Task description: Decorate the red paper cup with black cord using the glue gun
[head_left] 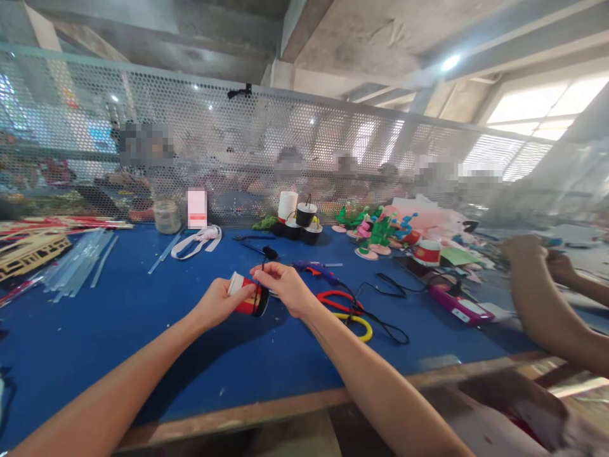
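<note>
A red-and-white cup (246, 303) with a dark end is tilting above the blue table (200, 362), near its middle. The left hand (221, 301) is gripping the cup's side; the right hand (285, 285) is closing narrowly on a thin dark cord (257, 297) at the dark end. Work seems to be partway: cord is already crossing the cup, while the pinched part apparently isn't settling in place yet. Farther back, dark little pails with handles (306, 214) are stacking up beside a white roll (287, 206). Clear sticks (80, 263) are lying leftward; a blue tool (323, 273) and a purple device (460, 304) are resting rightward. A co-worker's arm (537, 298) is reaching in at right. Behind, a perforated screen (214, 139) is spanning the table; windows (537, 101) are glowing beneath a concrete ceiling (375, 38).
</note>
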The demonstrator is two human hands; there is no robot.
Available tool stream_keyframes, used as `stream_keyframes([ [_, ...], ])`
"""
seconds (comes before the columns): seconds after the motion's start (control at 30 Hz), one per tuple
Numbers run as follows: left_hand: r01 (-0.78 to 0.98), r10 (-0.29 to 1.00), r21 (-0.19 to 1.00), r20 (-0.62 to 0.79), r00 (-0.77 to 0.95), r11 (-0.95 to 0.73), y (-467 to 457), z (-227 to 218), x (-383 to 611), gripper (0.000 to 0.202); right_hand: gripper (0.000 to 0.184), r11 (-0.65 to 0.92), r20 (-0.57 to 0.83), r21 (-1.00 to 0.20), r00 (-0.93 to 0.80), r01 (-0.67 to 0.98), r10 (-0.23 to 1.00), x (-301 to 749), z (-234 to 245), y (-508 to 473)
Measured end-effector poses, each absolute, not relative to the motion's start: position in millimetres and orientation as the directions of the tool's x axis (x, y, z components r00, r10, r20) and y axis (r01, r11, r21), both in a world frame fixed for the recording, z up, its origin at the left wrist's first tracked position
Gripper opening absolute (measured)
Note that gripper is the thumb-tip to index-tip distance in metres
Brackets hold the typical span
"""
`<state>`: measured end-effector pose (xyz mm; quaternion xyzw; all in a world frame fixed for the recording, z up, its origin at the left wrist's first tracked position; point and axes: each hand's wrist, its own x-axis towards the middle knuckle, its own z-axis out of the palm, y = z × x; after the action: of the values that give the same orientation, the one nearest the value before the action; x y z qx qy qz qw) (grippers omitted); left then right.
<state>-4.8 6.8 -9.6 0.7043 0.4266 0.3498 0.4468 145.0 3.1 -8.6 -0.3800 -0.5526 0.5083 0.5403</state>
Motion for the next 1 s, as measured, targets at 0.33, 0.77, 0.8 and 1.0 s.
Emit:
stream_keyframes([
  [0.33,0.266,0.961,0.958,0.031,0.274,-0.107,14,-14,-7,0.043,0.028,0.331,0.327,-0.943,-0.086,0.032,0.941,152,-8,5],
  [0.77,0.304,0.98,0.951,-0.006,0.199,-0.056,5,0,-1,0.037,0.023,0.417,0.413,-0.887,-0.061,0.201,0.909,158,-11,9],
  [0.8,0.304,0.981,0.951,-0.008,0.195,-0.053,5,1,-1,0.036,0.023,0.423,0.418,-0.883,-0.067,0.204,0.906,158,-10,9],
  [1.0,0.354,0.986,0.933,0.001,0.17,-0.062,6,-1,0,0.034,0.024,0.439,0.427,-0.877,-0.102,0.195,0.899,158,-9,7],
])
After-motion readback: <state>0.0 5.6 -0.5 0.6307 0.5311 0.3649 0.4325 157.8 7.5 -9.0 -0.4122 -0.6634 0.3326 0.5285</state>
